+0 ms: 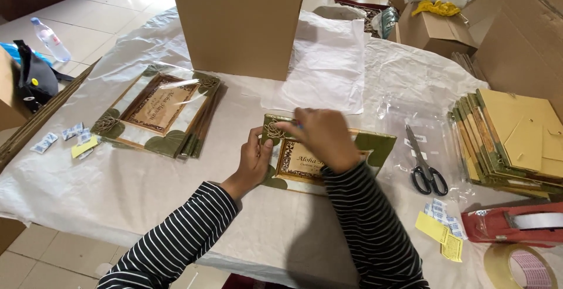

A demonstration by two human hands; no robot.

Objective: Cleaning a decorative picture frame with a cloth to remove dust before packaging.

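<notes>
Picture frame (375,146), one, green and gold with a carved brown inner border and a cream card at its centre; lies flat near the middle of the bench (117,189), on white wrapping paper that covers the top. Both hands work at its upper left corner. Left hand (253,161): grip closed on the frame's left edge, thumb on top by the carved flower ornament. Right hand (322,136): lies across the frame's face, fingertips pinched at the top left corner on something small; what it is cannot be told. Both arms wear black-and-white striped sleeves.

Stack of matching frames (161,113), one stack, well to the left of the hands; the top one sits in clear film. The count within the stack cannot be told.

Stack of frames face down (510,142), one, at the right edge of the bench, cardboard backs upward, fanned; count unclear.

Scissors (425,163), one pair, black handles, just right of the held frame, on clear plastic sleeves.

Cardboard box (237,22), one large, upright, behind the frame.

Sheets of white tissue paper (325,66), loose, beside the box.

Small white sachets (56,137), several at the left edge; another cluster at the near right beside yellow slips (438,233), about two.

Red tape dispenser (516,224), one, near right corner.

Roll of clear tape (519,267), one, just in front of the dispenser.

Water bottle (51,39), one, on the floor at far left.
</notes>
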